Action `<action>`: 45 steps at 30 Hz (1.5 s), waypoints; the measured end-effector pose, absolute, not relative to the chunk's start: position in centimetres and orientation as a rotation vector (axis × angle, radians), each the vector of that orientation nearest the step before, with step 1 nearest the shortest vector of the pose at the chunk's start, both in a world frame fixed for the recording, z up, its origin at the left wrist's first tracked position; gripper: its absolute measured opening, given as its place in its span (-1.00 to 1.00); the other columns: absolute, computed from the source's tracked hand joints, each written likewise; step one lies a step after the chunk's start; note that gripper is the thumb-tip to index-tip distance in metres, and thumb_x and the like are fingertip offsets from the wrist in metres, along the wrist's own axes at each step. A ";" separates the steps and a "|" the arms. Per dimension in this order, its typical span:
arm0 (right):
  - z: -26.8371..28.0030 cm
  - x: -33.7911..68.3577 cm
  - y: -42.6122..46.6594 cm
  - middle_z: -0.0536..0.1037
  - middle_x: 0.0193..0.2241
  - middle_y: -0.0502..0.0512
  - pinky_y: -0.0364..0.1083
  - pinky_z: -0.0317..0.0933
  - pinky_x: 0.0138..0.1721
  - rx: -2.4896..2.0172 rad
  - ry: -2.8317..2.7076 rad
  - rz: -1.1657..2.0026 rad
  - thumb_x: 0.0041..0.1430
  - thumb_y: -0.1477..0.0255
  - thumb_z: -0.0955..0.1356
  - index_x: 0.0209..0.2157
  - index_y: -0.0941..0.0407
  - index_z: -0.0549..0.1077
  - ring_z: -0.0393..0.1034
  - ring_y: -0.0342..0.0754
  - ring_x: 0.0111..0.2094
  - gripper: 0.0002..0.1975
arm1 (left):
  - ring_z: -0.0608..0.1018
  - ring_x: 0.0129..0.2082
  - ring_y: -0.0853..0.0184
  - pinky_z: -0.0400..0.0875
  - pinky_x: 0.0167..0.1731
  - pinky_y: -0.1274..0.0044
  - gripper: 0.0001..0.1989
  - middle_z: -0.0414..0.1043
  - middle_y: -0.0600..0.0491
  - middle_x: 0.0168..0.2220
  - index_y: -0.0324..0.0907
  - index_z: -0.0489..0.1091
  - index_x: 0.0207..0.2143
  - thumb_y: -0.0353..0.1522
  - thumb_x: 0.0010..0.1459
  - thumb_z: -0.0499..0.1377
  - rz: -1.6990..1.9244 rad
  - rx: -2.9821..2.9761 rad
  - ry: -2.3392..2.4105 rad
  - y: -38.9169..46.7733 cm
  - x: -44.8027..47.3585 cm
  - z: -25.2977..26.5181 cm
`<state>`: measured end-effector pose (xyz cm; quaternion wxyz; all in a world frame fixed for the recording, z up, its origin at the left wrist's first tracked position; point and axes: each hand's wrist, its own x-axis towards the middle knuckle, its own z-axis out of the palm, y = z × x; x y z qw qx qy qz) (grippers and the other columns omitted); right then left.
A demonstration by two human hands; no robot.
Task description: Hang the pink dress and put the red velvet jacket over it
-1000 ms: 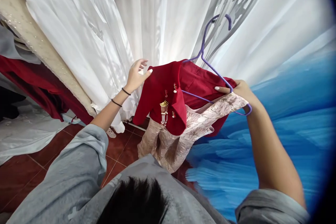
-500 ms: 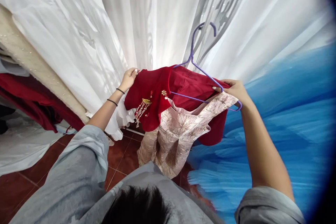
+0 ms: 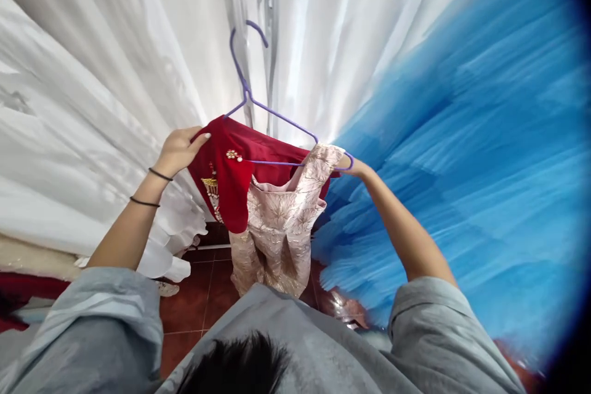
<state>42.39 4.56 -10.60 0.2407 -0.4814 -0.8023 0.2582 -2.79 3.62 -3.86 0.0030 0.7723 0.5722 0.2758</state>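
A purple hanger (image 3: 282,117) carries a pale pink and gold brocade dress (image 3: 281,215), one strap lying over the hanger's right end. Around the hanger's left side is a dark red velvet garment (image 3: 233,197), like a short cape, with a gold flower and hanging beads sewn on. My left hand (image 3: 178,151) pinches its upper left edge between thumb and fingers. My right hand (image 3: 354,166) is behind the dress strap and the hanger's right end, beside the red cloth. The strap hides its fingers.
White gowns (image 3: 115,74) hang close together in front and to the left. A blue tulle dress (image 3: 462,135) fills the right side. Below is a red tiled floor (image 3: 184,301). At lower left lie beige and dark red fabrics.
The view has turned right, so hanger and garments sit further left. My right hand has gone behind the strap, its fingers now hidden. The red garment is drawn further around the hanger.
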 end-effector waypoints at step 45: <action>-10.2 18.4 -11.4 0.34 0.20 0.55 0.05 0.47 -0.18 -1.858 -2.395 0.172 0.34 0.40 0.22 0.45 0.22 -0.29 0.52 0.20 -0.05 -0.20 | 0.48 0.03 0.09 0.06 0.29 -0.02 -0.65 0.53 -0.02 -0.16 0.02 0.50 -0.03 -0.45 0.17 0.14 0.607 3.400 0.952 -1.7 4.0 -3.6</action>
